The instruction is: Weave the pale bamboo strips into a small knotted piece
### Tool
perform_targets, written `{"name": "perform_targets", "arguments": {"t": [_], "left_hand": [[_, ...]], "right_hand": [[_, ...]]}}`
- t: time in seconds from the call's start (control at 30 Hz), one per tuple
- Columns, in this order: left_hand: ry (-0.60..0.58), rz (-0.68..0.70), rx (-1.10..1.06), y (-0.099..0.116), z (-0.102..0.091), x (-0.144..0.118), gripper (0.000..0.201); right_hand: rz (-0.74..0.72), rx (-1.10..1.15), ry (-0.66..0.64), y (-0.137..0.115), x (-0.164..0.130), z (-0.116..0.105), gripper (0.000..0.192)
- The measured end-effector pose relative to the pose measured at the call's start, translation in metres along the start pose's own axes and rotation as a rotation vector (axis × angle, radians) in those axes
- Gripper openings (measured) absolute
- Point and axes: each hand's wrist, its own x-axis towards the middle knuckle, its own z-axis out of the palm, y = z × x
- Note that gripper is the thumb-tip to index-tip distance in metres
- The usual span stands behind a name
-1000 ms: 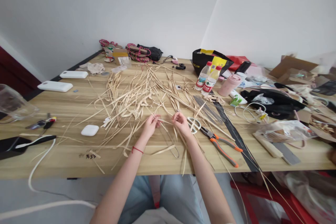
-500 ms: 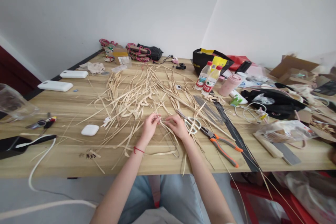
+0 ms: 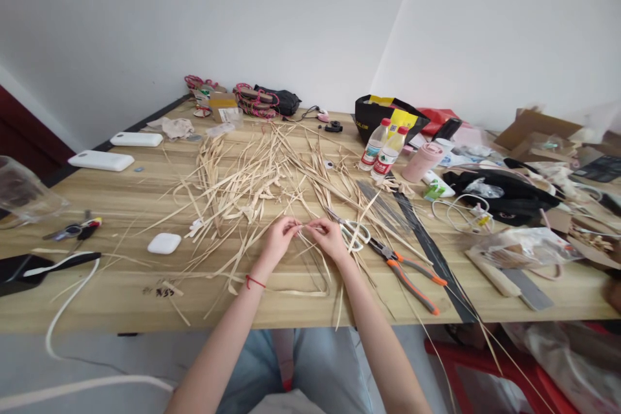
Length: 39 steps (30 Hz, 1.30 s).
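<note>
My left hand (image 3: 280, 238) and my right hand (image 3: 328, 237) meet over the wooden table (image 3: 121, 194), fingertips almost touching. Both pinch the same thin pale straw strip (image 3: 301, 226); its long ends curve down into a loop (image 3: 310, 288) near the table's front edge. A red cord is tied round my left wrist. Behind the hands spreads a loose pile of straw strips (image 3: 252, 174). White-handled scissors (image 3: 356, 231) lie just right of my right hand.
Orange-handled pliers (image 3: 407, 272) and a black ruler (image 3: 431, 249) lie to the right. Two water bottles (image 3: 383, 150), a pink cup (image 3: 421, 162) and a black-and-yellow bag (image 3: 388, 115) stand behind. A white earbud case (image 3: 163, 243), power banks (image 3: 101, 160) and a white cable (image 3: 63, 310) sit left.
My right hand has moved left toward my left hand, so the fingertips now nearly touch on the strip. The strip's loop has shifted slightly on the table.
</note>
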Motion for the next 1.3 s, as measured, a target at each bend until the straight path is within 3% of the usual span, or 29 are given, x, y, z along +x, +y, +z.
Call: {"name": "perform_targets", "arguments": {"t": [0.37, 0.67, 0.87, 1.07, 1.3], "left_hand": [[-0.045, -0.004, 0.070, 0.002, 0.000, -0.002, 0.017], [-0.040, 0.003, -0.006, 0.005, -0.001, -0.001, 0.023], [0.021, -0.059, -0.030, -0.003, -0.001, 0.001, 0.023], [-0.029, -0.022, 0.068, -0.005, -0.003, 0.000, 0.021], [-0.038, 0.002, 0.112, -0.001, -0.001, -0.002, 0.021]], "right_hand": [[0.061, 0.013, 0.019, 0.003, 0.000, -0.003, 0.020], [0.033, 0.084, -0.101, -0.003, 0.000, -0.002, 0.021], [0.038, 0.017, -0.067, -0.001, 0.000, -0.001, 0.022], [-0.021, 0.005, -0.103, -0.002, -0.001, -0.001, 0.021], [-0.067, -0.075, -0.042, -0.002, 0.000, -0.002, 0.017]]}}
